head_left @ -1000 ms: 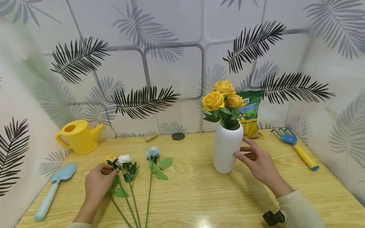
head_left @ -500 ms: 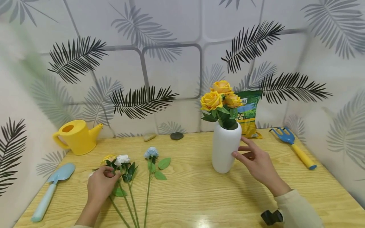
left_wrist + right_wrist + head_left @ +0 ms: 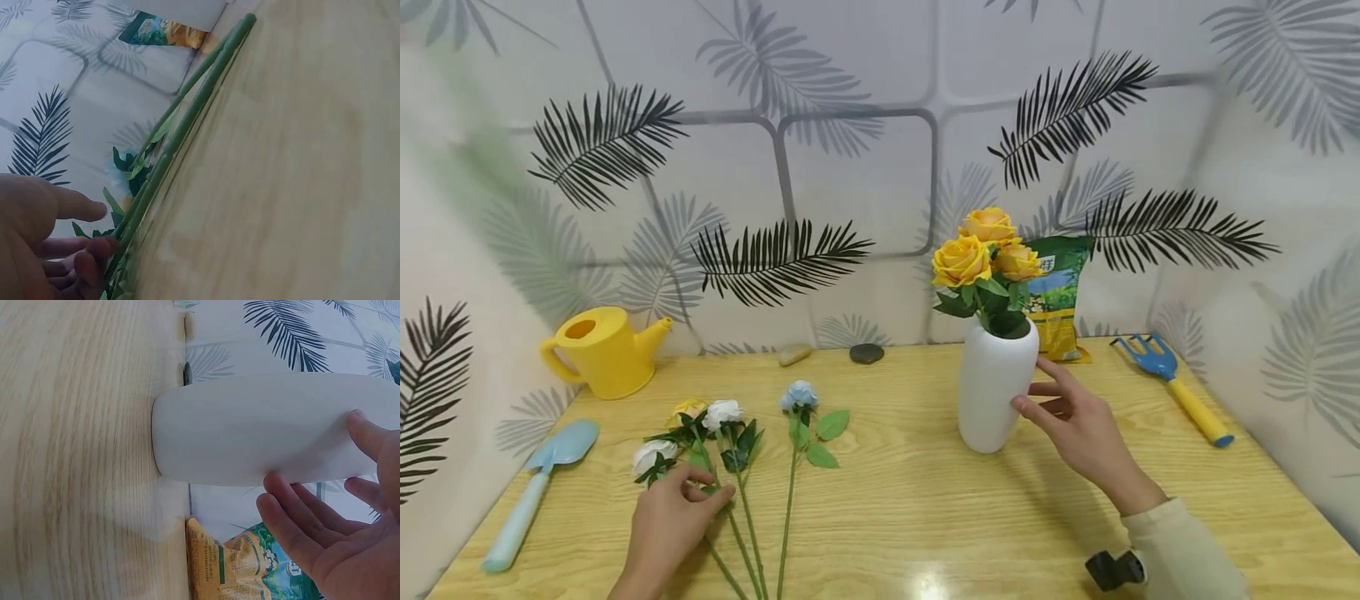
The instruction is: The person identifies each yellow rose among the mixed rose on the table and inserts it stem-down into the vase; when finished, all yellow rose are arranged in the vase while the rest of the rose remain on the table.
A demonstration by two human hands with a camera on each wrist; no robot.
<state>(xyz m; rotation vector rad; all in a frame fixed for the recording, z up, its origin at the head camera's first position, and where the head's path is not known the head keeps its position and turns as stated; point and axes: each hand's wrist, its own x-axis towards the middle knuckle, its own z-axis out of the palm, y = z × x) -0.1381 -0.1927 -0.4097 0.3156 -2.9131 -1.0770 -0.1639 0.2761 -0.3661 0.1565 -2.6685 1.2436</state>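
Note:
My left hand (image 3: pixel 670 521) hovers over the stems of several artificial roses. In the left wrist view its thumb stands apart from its loosely bent fingers, which are at a green stem (image 3: pixel 181 128). Beyond it lie a yellow rose (image 3: pixel 688 408), a white rose (image 3: pixel 724 414), another white rose (image 3: pixel 653 456) and, farther right, a blue rose (image 3: pixel 799 394). My right hand (image 3: pixel 1078 429) touches the side of an upright white vase (image 3: pixel 992 392) with its thumb and fingertips, fingers extended. Several yellow roses (image 3: pixel 964 261) stand in the vase.
A yellow watering can (image 3: pixel 613 354) and a light-blue trowel (image 3: pixel 542 492) are at the left. Two stones, one pale (image 3: pixel 793 355) and one dark (image 3: pixel 867 353), lie along the wall. A green-yellow bag (image 3: pixel 1060 292) stands behind the vase; a hand fork (image 3: pixel 1180 387) lies right.
My left hand has moved from the flower heads down toward me along the stems, uncovering a white rose at the left. My right hand stays at the vase.

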